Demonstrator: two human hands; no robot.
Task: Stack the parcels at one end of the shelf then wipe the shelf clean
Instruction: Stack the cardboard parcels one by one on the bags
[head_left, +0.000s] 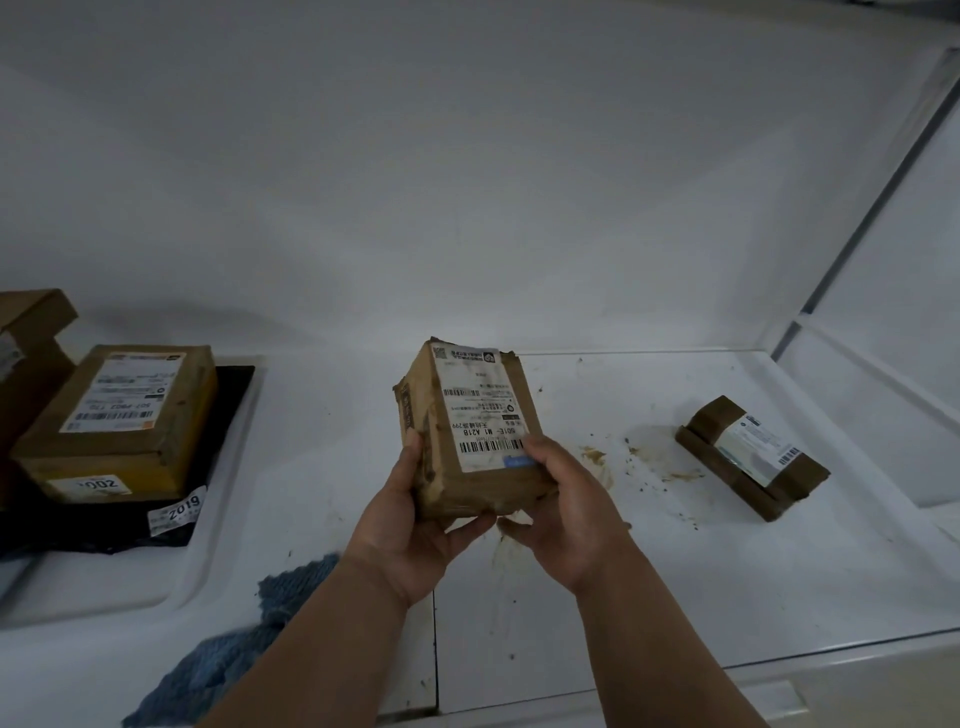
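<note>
Parcel (475, 431) held above the shelf (649, 571) by both hands.

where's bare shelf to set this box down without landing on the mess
Both hands hold the box. Free patches: the shelf between the left stack and the box, and the front right corner. Crowded: brown stains between the box and the small parcel; the blue cloth at front left.
</note>
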